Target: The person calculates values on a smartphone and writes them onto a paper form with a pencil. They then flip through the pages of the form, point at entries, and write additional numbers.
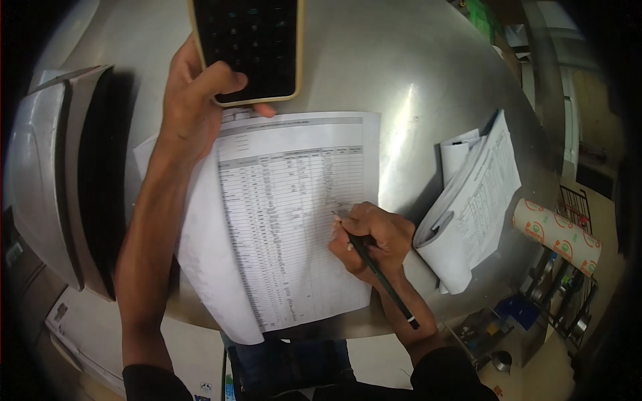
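My left hand [194, 100] is closed around a smartphone [257, 50] in a pale case, its thumb over the lower part of the dark screen. Faint digits like a keypad show on that screen. Beneath lies a printed table sheet [287, 234] with small entries in its columns, on top of other paper; a curled page [210, 274] runs down its left side. My right hand [374, 240] rests on the sheet's right part and grips a dark pencil [381, 277], tip toward the rows. The print is too small to read.
All this lies on a shiny metal table [361, 67]. To the right is a folded stack of papers [471, 194]. A large grey-and-black object [60, 180] stands at the left. Beyond the right edge are a patterned paper roll [558, 234] and a wire rack [578, 301].
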### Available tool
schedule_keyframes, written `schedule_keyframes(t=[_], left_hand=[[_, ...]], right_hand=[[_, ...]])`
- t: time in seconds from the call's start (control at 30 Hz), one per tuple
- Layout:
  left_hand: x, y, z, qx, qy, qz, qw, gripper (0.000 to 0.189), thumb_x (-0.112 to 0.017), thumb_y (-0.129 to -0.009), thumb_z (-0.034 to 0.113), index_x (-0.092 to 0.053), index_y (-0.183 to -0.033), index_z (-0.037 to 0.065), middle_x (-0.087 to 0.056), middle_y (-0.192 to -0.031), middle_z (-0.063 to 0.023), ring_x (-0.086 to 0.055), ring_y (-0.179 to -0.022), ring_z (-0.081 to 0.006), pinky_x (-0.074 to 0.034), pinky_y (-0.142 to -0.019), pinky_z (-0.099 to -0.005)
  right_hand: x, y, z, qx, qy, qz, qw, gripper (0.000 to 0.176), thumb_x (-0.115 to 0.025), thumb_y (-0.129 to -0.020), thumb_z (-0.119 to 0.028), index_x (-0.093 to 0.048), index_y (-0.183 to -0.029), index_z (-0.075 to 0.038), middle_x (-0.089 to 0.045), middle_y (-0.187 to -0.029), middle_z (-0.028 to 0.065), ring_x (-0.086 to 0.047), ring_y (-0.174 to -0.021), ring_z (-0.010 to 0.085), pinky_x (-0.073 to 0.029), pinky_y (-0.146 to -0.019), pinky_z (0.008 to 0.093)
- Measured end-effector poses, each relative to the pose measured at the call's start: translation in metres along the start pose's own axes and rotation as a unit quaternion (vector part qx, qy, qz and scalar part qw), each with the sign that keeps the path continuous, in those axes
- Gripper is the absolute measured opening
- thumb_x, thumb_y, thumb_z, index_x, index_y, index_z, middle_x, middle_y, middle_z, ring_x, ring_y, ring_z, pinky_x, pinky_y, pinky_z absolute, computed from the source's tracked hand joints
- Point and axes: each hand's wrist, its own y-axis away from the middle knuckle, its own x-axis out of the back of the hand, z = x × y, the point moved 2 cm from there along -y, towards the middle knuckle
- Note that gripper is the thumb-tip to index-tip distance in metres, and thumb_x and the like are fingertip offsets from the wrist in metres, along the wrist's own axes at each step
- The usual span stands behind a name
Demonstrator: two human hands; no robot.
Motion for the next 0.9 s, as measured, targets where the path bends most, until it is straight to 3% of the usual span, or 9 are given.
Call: schedule_keyframes(t=[0.1,0.13,0.27,0.4,0.53,0.7,0.9], left_hand=[[-0.001,0.0,0.0,-0.015,-0.016,0.022,1.0,0.047,-0.059,-0.072,0.007,-0.055,-0.117,-0.007,-0.071,-0.097,-0.0182,-0.075,-0.076,-0.0287,-0.067,-0.06,-0.0394],[0.0,0.0,0.0,-0.011,-0.008,0.002,1.0,0.043,-0.058,-0.078,0.008,-0.054,-0.118,-0.007,-0.073,-0.101,-0.0236,-0.076,-0.068,-0.0296,-0.067,-0.072,-0.0384],[0.003,-0.001,-0.002,-0.015,-0.003,-0.017,1.0,0.046,-0.058,-0.077,0.008,-0.054,-0.12,-0.007,-0.073,-0.102,-0.0232,-0.076,-0.069,-0.031,-0.067,-0.073,-0.0389],[0.01,0.0,-0.004,-0.007,-0.006,-0.03,1.0,0.046,-0.057,-0.077,0.007,-0.054,-0.121,-0.007,-0.073,-0.101,-0.0228,-0.076,-0.069,-0.0317,-0.067,-0.073,-0.0402],[0.01,0.0,-0.006,-0.021,-0.016,-0.004,1.0,0.043,-0.058,-0.078,0.008,-0.056,-0.119,-0.007,-0.073,-0.101,-0.0236,-0.076,-0.069,-0.0322,-0.067,-0.072,-0.0414],[0.02,-0.002,-0.007,-0.001,-0.01,-0.057,0.998,0.041,-0.058,-0.079,0.01,-0.056,-0.117,-0.006,-0.072,-0.1,-0.0249,-0.076,-0.069,-0.033,-0.066,-0.074,-0.0428],[0.005,0.0,-0.003,-0.008,-0.022,-0.017,1.0,0.043,-0.057,-0.079,0.01,-0.053,-0.118,-0.008,-0.071,-0.102,-0.0267,-0.076,-0.07,-0.0345,-0.066,-0.075,-0.042]], right_hand=[[-0.001,0.001,0.001,0.003,-0.004,0.005,1.0,0.027,-0.072,-0.072,0.01,-0.048,-0.072,-0.003,-0.047,-0.054,0.0051,-0.048,-0.044,0.0115,-0.039,-0.041,0.0252],[-0.002,0.002,0.002,0.008,-0.008,0.005,1.0,0.026,-0.072,-0.072,0.01,-0.049,-0.073,-0.003,-0.048,-0.055,0.0054,-0.048,-0.044,0.0118,-0.04,-0.041,0.0255],[0.001,0.001,0.0,0.013,-0.004,-0.01,1.0,0.018,-0.069,-0.075,0.006,-0.055,-0.083,-0.001,-0.059,-0.062,0.011,-0.054,-0.049,0.01,-0.043,-0.048,0.0226],[0.002,0.004,0.003,0.014,-0.016,-0.024,0.999,0.019,-0.068,-0.074,0.007,-0.055,-0.086,0.0,-0.061,-0.067,0.0122,-0.054,-0.05,0.0106,-0.043,-0.047,0.0229],[0.0,0.004,0.004,0.039,-0.011,-0.018,0.999,0.019,-0.067,-0.072,0.008,-0.054,-0.084,0.0,-0.06,-0.066,0.0117,-0.053,-0.05,0.0111,-0.043,-0.046,0.0235],[0.001,0.001,-0.002,0.041,-0.009,0.007,0.999,0.021,-0.069,-0.067,0.011,-0.055,-0.079,0.001,-0.05,-0.059,0.0078,-0.049,-0.046,0.0164,-0.04,-0.042,0.0276],[0.0,0.005,0.0,0.008,0.011,0.001,1.0,0.027,-0.074,-0.07,0.01,-0.05,-0.072,-0.002,-0.044,-0.057,0.0055,-0.043,-0.042,0.0125,-0.034,-0.039,0.0269]])
